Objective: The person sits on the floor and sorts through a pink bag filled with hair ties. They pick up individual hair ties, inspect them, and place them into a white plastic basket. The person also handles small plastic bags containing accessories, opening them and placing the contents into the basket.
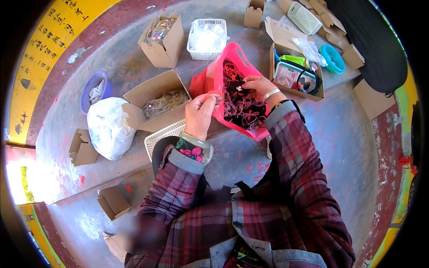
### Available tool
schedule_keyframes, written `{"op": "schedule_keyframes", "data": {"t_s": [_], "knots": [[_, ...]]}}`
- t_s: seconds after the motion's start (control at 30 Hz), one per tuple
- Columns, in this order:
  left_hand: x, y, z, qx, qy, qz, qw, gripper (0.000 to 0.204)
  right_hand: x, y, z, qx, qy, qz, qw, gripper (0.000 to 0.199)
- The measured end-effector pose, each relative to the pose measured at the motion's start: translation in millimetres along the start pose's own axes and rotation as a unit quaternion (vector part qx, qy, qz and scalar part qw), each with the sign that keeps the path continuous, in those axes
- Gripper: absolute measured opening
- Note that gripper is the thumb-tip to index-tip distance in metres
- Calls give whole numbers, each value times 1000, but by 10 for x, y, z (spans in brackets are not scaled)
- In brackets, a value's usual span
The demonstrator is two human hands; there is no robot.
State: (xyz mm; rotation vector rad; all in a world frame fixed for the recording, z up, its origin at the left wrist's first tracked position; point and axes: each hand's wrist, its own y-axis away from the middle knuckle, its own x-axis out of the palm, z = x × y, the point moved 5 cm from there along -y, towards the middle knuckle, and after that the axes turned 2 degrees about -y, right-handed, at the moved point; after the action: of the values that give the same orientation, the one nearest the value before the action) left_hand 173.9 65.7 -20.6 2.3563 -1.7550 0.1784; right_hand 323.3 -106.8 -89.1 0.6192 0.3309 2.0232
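Observation:
A bright pink plastic bag (218, 73) with a cut-out handle stands wide open in front of me. Inside lies a tangle of thin pink, red and dark cords or bands (245, 109); their exact kind is hard to make out. My left hand (199, 112) pinches the bag's left rim between thumb and fingers. Over the bag's mouth, my right hand (260, 88) is closed at the fingertips on a small shiny piece (239, 88), too small to name. An open cardboard box (134, 117) with clear-wrapped small items sits left of my left hand.
Beyond the bag are a white basket (207, 54) with clear plastic and a tall carton (163, 51) of packets. A filled box (296, 91) stands to the right, near a teal basin (333, 59). Leftward are a stuffed white bag (109, 129) and a purple basin (103, 91).

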Motion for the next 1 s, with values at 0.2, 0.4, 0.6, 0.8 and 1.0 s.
{"op": "schedule_keyframes", "data": {"t_s": [0.2,0.4,0.6,0.8,1.0], "knots": [[104,45,17,-102,171,120,973,20,365,607,330,-106,-85,33,990,22],[328,185,-116,-148,251,218,932,21,626,1201,284,-259,-60,-46,963,26],[310,183,-18,-145,256,214,932,21,745,1163,140,-264,-11,-9,964,19],[284,150,29,-134,288,190,929,20,640,1179,167,-230,-123,-4,965,19],[330,179,-27,-177,314,247,900,22,601,1234,204,-180,-221,16,959,17]]}}
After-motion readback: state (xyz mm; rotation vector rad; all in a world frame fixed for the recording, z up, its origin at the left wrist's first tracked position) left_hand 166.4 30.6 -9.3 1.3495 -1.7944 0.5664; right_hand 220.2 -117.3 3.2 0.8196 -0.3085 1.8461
